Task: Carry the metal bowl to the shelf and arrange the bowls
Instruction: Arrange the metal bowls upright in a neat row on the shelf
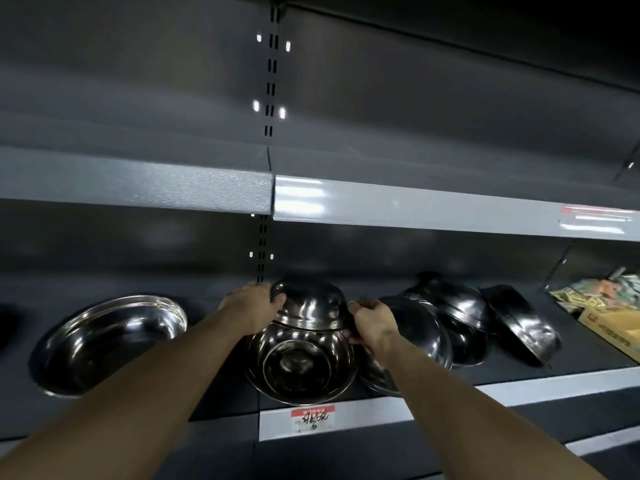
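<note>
Both hands grip an upturned metal bowl (309, 304) at mid-shelf: the left hand (254, 308) curls around its left side, the right hand (372, 323) pinches its right rim. It sits on a stack of upright bowls (300, 363) near the shelf's (554, 384) front edge, above a price tag (312, 418). A wide basin (107, 341) lies towards the left end, tilted bowls (464, 317) towards the right.

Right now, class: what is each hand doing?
Left hand: holds the upturned metal bowl.
Right hand: fingers curled, grips the same bowl's rim.
</note>
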The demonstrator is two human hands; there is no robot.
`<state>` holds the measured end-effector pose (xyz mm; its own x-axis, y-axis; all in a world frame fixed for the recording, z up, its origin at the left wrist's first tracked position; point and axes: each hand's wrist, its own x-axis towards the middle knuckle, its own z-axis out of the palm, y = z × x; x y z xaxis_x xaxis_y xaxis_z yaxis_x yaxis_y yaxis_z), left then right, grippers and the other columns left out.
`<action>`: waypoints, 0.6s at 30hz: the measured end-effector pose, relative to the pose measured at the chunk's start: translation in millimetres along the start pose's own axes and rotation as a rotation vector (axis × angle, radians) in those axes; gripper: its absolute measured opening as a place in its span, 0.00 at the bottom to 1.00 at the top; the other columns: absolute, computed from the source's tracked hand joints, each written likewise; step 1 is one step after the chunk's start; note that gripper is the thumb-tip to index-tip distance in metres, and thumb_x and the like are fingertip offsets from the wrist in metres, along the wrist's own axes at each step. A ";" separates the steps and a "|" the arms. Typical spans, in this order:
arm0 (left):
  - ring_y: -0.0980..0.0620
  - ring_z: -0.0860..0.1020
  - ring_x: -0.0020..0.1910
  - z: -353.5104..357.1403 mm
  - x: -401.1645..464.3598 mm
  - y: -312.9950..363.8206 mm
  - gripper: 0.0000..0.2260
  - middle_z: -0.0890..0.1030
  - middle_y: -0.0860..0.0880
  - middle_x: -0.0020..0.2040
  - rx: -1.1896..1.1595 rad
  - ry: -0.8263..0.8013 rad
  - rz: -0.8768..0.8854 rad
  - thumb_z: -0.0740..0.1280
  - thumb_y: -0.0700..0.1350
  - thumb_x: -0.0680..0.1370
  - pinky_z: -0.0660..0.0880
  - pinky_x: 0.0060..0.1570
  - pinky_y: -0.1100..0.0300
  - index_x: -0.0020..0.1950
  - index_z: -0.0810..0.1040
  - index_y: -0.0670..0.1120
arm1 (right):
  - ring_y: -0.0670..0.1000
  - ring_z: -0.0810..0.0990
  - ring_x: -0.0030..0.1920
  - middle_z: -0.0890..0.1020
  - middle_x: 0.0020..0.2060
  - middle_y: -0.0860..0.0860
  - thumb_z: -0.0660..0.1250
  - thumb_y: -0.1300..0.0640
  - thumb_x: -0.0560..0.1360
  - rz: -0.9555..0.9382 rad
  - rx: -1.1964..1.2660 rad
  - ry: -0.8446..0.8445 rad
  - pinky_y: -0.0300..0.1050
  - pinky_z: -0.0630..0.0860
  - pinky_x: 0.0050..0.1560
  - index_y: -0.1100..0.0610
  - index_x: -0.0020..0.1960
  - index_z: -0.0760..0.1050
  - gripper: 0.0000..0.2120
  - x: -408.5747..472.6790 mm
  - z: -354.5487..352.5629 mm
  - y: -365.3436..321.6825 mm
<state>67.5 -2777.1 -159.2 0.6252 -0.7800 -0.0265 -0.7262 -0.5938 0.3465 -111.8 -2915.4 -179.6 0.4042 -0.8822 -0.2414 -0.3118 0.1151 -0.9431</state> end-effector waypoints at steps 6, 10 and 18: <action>0.42 0.73 0.68 9.1 12.9 4.6 0.25 0.75 0.43 0.69 -0.026 -0.026 -0.028 0.51 0.61 0.82 0.69 0.68 0.48 0.72 0.70 0.49 | 0.48 0.79 0.25 0.83 0.33 0.52 0.67 0.50 0.79 0.026 0.001 -0.095 0.44 0.82 0.33 0.57 0.66 0.73 0.19 15.6 6.3 -2.4; 0.43 0.74 0.66 12.5 20.5 2.8 0.25 0.76 0.44 0.67 -0.001 -0.038 -0.053 0.51 0.62 0.82 0.71 0.66 0.48 0.70 0.71 0.48 | 0.47 0.79 0.24 0.84 0.39 0.53 0.67 0.48 0.78 0.039 -0.014 -0.098 0.43 0.83 0.32 0.56 0.72 0.68 0.25 23.9 9.8 -3.9; 0.44 0.72 0.68 23.9 24.9 4.4 0.29 0.74 0.43 0.68 -0.111 -0.081 -0.116 0.47 0.64 0.81 0.69 0.66 0.49 0.69 0.71 0.45 | 0.50 0.80 0.25 0.81 0.26 0.51 0.68 0.39 0.74 0.039 -0.135 -0.075 0.41 0.80 0.30 0.59 0.45 0.78 0.21 29.0 21.0 -2.2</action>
<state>73.1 -2803.9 -180.8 0.6746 -0.7235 -0.1468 -0.6113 -0.6589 0.4383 -81.3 -2931.6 -189.3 0.4511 -0.8410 -0.2985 -0.4392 0.0820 -0.8947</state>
